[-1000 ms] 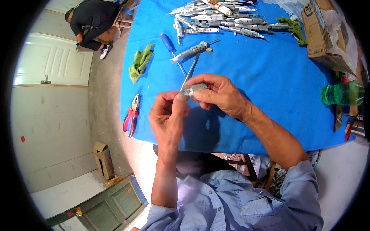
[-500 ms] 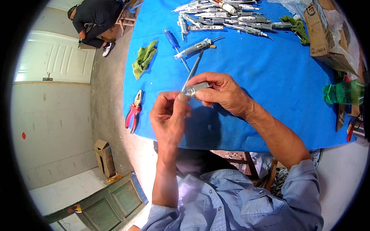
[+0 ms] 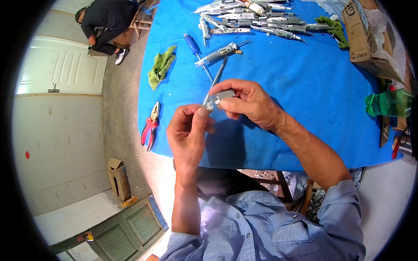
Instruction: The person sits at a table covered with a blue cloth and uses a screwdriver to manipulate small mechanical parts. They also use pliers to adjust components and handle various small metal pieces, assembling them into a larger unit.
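My left hand (image 3: pixel 188 132) pinches a small white plastic piece (image 3: pixel 210 105) between thumb and fingertips. Just to its right, my right hand (image 3: pixel 257 106) grips a short grey rectangular casing (image 3: pixel 225 94) with a white end facing the left hand. A narrow gap separates the two parts. Behind the fingertips a slim metal rod (image 3: pixel 219 76) slants up across the blue cloth; its lower end is hidden by the left hand. Beyond lie a screwdriver (image 3: pixel 191 44) with a blue handle and a long grey device (image 3: pixel 217 55) with thin prongs.
Red-handled pliers (image 3: pixel 150 128) and a green rag (image 3: pixel 162 67) lie left on the blue cloth (image 3: pixel 300 78). A pile of grey devices (image 3: pixel 261 19) covers the far side. At right stand a cardboard box (image 3: pixel 360 37) and a green bottle (image 3: pixel 389 104). Another person (image 3: pixel 106 26) sits at far left.
The white piece in my left hand has come away from the grey casing, leaving a small gap. My left hand has shifted slightly left; my right hand has barely moved.
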`<control>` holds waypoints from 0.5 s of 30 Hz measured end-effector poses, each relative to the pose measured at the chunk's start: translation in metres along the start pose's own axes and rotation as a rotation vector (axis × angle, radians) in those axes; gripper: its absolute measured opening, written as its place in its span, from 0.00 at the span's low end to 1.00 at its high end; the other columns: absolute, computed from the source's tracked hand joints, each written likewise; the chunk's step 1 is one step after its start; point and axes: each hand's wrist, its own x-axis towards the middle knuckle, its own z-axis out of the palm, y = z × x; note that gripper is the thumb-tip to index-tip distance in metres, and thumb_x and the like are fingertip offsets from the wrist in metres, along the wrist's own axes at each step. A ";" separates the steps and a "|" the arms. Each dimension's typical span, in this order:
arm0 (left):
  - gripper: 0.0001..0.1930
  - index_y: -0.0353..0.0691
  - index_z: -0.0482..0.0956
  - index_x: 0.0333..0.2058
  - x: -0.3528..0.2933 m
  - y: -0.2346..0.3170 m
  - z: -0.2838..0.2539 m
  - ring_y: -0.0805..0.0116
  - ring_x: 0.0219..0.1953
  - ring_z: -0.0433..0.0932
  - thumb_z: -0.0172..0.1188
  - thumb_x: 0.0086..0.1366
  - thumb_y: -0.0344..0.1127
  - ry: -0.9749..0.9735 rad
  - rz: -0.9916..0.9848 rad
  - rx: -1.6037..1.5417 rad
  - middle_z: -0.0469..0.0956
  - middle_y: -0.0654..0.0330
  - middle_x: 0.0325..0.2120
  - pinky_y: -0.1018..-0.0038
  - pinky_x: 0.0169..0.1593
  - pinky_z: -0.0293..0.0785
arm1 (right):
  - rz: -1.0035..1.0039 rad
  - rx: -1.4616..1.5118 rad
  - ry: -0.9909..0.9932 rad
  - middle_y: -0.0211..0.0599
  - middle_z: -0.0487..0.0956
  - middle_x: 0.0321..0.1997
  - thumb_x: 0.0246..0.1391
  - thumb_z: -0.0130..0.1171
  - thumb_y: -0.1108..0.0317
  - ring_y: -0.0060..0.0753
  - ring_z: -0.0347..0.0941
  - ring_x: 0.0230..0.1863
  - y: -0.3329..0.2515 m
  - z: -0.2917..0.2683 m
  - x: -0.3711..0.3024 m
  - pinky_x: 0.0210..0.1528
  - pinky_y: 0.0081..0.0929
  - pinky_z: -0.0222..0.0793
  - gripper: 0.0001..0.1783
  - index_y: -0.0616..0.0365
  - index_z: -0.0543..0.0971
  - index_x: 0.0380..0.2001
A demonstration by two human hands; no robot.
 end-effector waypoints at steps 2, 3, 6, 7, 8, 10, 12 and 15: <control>0.08 0.34 0.81 0.44 -0.001 0.001 -0.002 0.73 0.33 0.83 0.63 0.76 0.34 0.004 0.000 -0.028 0.86 0.56 0.38 0.77 0.35 0.80 | 0.012 0.002 0.008 0.29 0.81 0.35 0.64 0.64 0.70 0.17 0.75 0.31 -0.002 0.001 0.000 0.32 0.19 0.72 0.20 0.64 0.80 0.58; 0.08 0.34 0.81 0.44 -0.002 0.002 -0.004 0.73 0.33 0.83 0.63 0.76 0.34 0.006 -0.006 -0.027 0.86 0.56 0.38 0.76 0.35 0.80 | 0.018 0.002 0.012 0.29 0.81 0.35 0.64 0.64 0.70 0.17 0.75 0.31 -0.003 0.002 0.000 0.32 0.19 0.72 0.20 0.65 0.80 0.58; 0.09 0.33 0.81 0.44 -0.003 0.003 -0.003 0.74 0.32 0.83 0.64 0.76 0.34 0.030 -0.012 -0.076 0.85 0.57 0.35 0.77 0.34 0.80 | 0.022 -0.053 0.021 0.30 0.80 0.36 0.64 0.62 0.72 0.17 0.75 0.31 -0.005 0.005 0.000 0.32 0.19 0.73 0.19 0.65 0.79 0.57; 0.09 0.33 0.81 0.44 -0.004 0.004 -0.003 0.74 0.32 0.82 0.65 0.75 0.35 0.042 -0.012 -0.101 0.85 0.57 0.34 0.78 0.34 0.79 | 0.021 -0.077 0.037 0.30 0.80 0.36 0.64 0.62 0.72 0.17 0.75 0.32 -0.004 0.006 0.000 0.32 0.20 0.73 0.18 0.65 0.79 0.55; 0.09 0.33 0.81 0.44 -0.005 0.004 -0.004 0.74 0.32 0.82 0.64 0.75 0.34 0.041 -0.026 -0.125 0.85 0.57 0.35 0.77 0.34 0.79 | 0.021 -0.101 0.053 0.30 0.80 0.36 0.64 0.62 0.72 0.17 0.75 0.32 -0.002 0.008 -0.001 0.33 0.20 0.73 0.17 0.66 0.79 0.54; 0.09 0.33 0.81 0.45 -0.007 0.003 -0.007 0.74 0.33 0.83 0.64 0.75 0.34 0.038 -0.054 -0.171 0.85 0.57 0.36 0.77 0.35 0.79 | 0.019 -0.144 0.066 0.30 0.80 0.36 0.64 0.62 0.73 0.17 0.75 0.32 0.000 0.011 -0.001 0.33 0.20 0.73 0.15 0.65 0.79 0.51; 0.08 0.34 0.80 0.46 -0.008 0.004 -0.010 0.73 0.33 0.83 0.63 0.75 0.33 0.052 -0.076 -0.211 0.86 0.56 0.37 0.77 0.35 0.79 | 0.016 -0.184 0.064 0.30 0.80 0.37 0.63 0.63 0.73 0.17 0.75 0.33 0.000 0.013 -0.002 0.35 0.21 0.72 0.12 0.64 0.78 0.48; 0.07 0.35 0.80 0.46 -0.007 0.004 -0.016 0.72 0.34 0.83 0.63 0.76 0.32 0.064 -0.104 -0.262 0.86 0.55 0.39 0.76 0.35 0.79 | -0.115 -0.314 0.085 0.28 0.80 0.35 0.61 0.65 0.73 0.17 0.74 0.33 0.010 0.015 -0.003 0.36 0.21 0.72 0.11 0.62 0.79 0.46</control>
